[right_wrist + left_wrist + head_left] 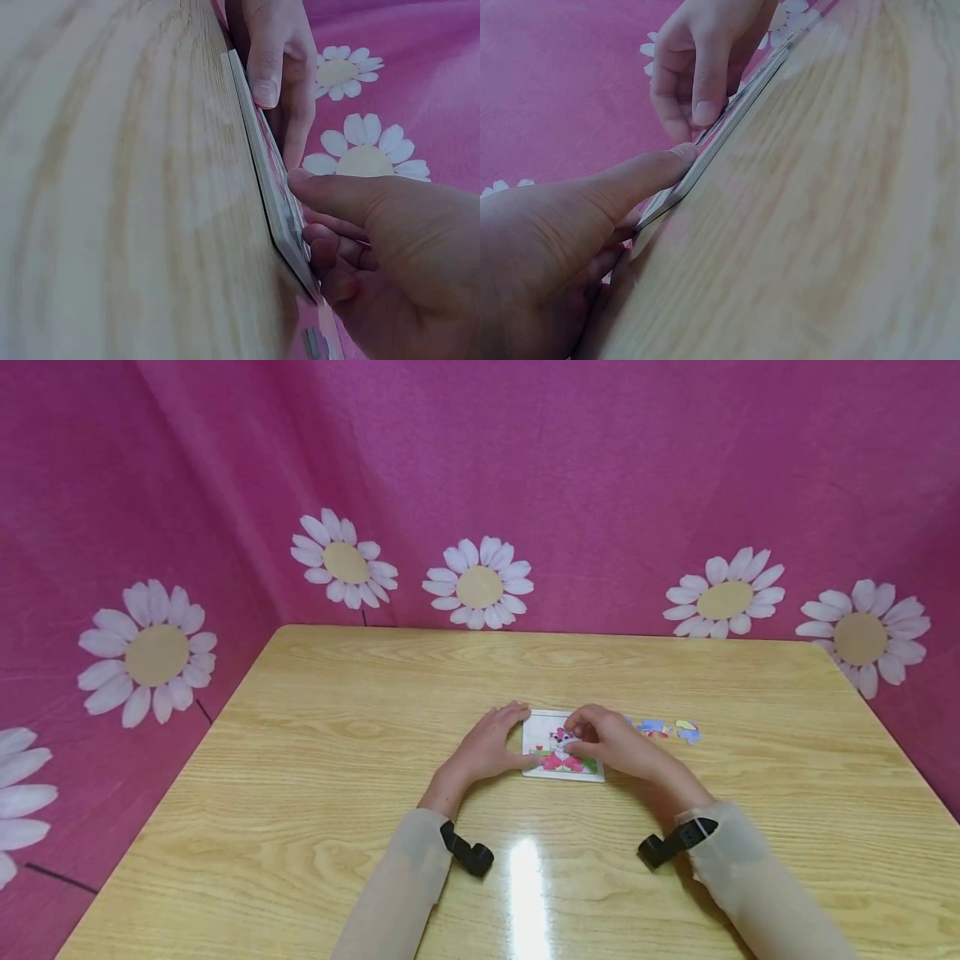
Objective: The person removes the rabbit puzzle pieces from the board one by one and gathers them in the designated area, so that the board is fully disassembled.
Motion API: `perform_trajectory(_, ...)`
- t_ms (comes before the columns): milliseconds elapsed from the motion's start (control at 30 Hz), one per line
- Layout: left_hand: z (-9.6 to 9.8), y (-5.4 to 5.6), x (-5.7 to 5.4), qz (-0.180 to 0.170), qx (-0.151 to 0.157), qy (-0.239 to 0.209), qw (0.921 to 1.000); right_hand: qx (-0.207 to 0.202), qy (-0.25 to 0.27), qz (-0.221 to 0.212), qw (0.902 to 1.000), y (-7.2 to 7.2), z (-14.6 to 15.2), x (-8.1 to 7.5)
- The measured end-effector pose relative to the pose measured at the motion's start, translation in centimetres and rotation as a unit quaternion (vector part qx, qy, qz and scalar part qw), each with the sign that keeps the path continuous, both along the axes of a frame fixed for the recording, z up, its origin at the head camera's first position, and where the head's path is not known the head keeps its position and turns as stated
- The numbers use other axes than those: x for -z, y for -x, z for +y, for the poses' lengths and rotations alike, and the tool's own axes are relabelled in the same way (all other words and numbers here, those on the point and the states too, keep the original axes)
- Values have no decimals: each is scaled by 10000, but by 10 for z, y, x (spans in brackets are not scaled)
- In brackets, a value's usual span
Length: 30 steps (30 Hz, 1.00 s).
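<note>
A small jigsaw puzzle board (536,725) lies flat on the wooden table, with a white rim and a pink cartoon animal in its lower part. Its upper left part shows pale and bare. My left hand (487,745) spans the board's left edge; the thumb rests on the front left of the board, the fingers extend along the far left corner. Over the picture bends my right hand (621,745), thumb and curled forefinger down at the board. Whether a piece sits between those fingertips is hidden. Loose puzzle pieces (688,732) lie just right of the board.
The light wooden table (337,727) reaches back to a pink curtain (585,485) printed with white daisies. Both wrists carry black straps with small cameras (474,858). A bright reflection (528,893) shows on the tabletop in front of the board.
</note>
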<state>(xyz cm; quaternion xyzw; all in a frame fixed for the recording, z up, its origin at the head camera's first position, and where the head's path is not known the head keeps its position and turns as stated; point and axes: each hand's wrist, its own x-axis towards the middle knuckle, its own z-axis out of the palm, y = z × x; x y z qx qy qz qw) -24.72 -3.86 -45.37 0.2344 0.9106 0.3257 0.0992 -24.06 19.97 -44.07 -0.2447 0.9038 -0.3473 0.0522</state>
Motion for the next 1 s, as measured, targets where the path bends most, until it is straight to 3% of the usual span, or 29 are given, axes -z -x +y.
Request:
perform_trajectory(500,4,-1,1,5,-144,-1,9999,-236,-134,-525,9983,11,-6,-1)
perform_trajectory(833,14,-3,7,597,-308,334,9972,-243,-24,-464,9986,10,-6,0)
perform_trajectory(1000,16,-5,6,642,-349,383,9966,-155,135,-328,9992,7,-6,0)
